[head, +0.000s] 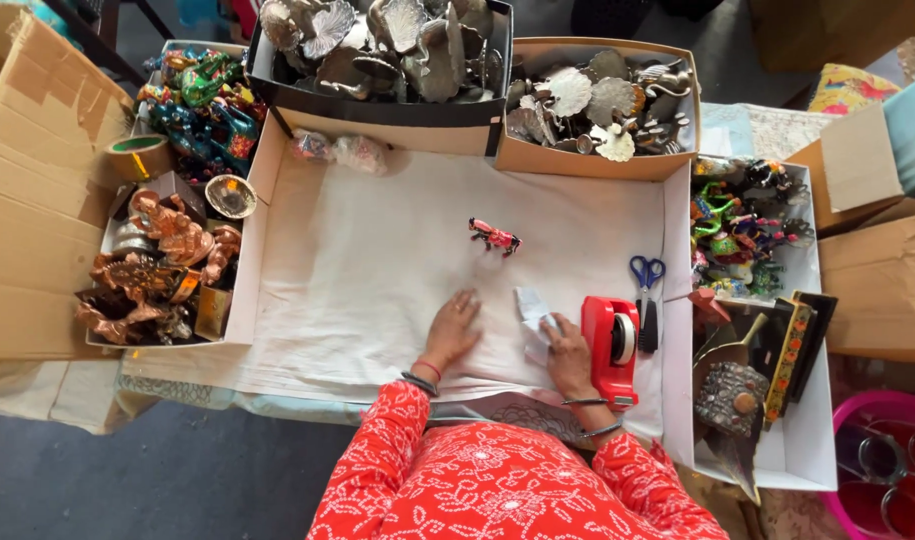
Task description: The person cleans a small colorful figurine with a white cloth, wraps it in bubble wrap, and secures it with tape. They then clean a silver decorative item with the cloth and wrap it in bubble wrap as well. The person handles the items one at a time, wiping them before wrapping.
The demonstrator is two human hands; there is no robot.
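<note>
My left hand (451, 330) lies flat on the white cloth (377, 250), fingers spread, holding nothing. My right hand (567, 352) rests on a small crumpled piece of white paper (530, 308), just left of a red tape dispenser (611, 345). A small pink and black animal figurine (493, 236) stands on the cloth further out, apart from both hands. Blue-handled scissors (647, 290) lie beyond the dispenser. Both sleeves are red with a white pattern.
Boxes ring the cloth: silver metal figures in a black tray (377, 105) and a brown box (597, 155) at the back, colourful and copper figurines at left (167, 270), painted figures and ornate boxes at right (752, 240). A tape roll (137, 155) sits far left.
</note>
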